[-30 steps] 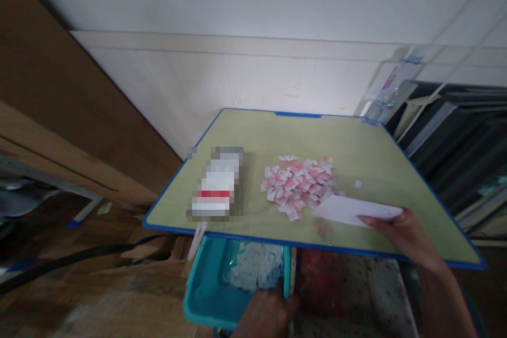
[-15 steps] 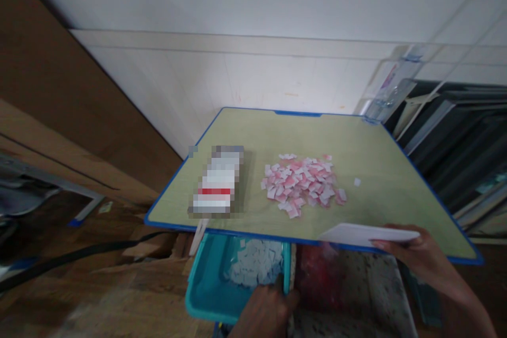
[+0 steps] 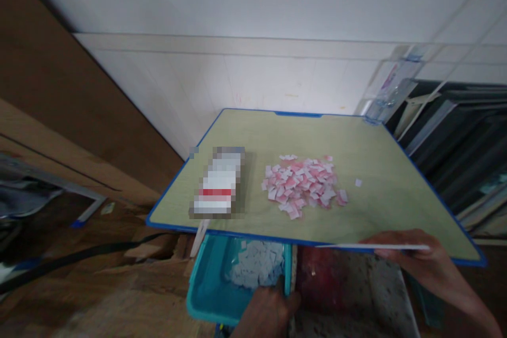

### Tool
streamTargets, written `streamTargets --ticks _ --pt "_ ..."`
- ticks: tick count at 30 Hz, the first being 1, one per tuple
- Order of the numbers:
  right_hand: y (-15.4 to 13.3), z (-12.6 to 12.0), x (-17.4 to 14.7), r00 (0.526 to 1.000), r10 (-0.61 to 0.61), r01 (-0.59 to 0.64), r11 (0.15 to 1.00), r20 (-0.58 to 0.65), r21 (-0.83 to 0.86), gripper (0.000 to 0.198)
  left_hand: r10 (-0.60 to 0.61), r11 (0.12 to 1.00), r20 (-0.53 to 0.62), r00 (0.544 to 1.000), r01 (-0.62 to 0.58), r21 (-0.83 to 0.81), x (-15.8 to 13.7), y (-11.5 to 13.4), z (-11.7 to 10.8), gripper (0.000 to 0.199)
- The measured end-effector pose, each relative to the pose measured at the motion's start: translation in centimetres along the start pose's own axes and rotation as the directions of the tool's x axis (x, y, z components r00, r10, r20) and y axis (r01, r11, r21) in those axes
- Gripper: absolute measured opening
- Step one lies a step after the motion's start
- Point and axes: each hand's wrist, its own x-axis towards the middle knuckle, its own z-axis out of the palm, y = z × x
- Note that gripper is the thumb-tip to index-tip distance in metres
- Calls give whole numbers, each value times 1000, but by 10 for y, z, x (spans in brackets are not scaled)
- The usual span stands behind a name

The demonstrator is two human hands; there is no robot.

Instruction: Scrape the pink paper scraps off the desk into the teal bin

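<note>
My right hand [image 3: 412, 253] is closed on a thin white card [image 3: 344, 246], which is seen almost edge-on at the table's front edge. My left hand [image 3: 273, 306] is closed at the right front corner of a teal plastic basin [image 3: 209, 296], on its rim; a dark shape by the fingers cannot be made out. Many small white pieces [image 3: 257, 264] lie inside the basin. On the folding table [image 3: 301, 134] is a loose pile of small pink and white paper pieces [image 3: 301, 185]. One white piece [image 3: 358, 182] lies apart, to the right of the pile.
A pixelated oblong object [image 3: 217, 182] lies on the table's left side. A clear plastic bottle [image 3: 390, 90] stands at the back right corner. Dark flat panels [image 3: 459, 132] lean on the right. Below the front edge is a stained surface [image 3: 368, 296].
The white card in my right hand has tilted from showing its broad face to nearly edge-on. My left hand stays at the basin.
</note>
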Motion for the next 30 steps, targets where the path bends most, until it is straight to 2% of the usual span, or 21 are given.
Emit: streamTargets --ticks 4,12,18,21,25,30 --pt "2 4 9 986 -40 30 998 -160 -63 23 -6 1000 -14 1000 6 3 0 0 4 40" --pt "-12 31 33 976 -111 93 991 -187 -99 21 4 1000 -12 1000 -4 11 2 -1 4 27" --pt "-16 30 40 932 -153 107 983 -328 -152 18 -1 1000 17 1000 1 8 2 2 -3 23" --pt "-24 37 42 932 -194 153 976 -307 -152 16 9 1000 11 1000 -9 -1 2 2 -3 25" --pt "-35 50 46 947 -243 219 967 -208 -133 18 10 1000 -4 1000 -10 6 3 1 -1 25" --pt "-39 45 43 955 -273 260 958 -115 -120 15 33 999 -5 999 -33 26 3 0 2 20"
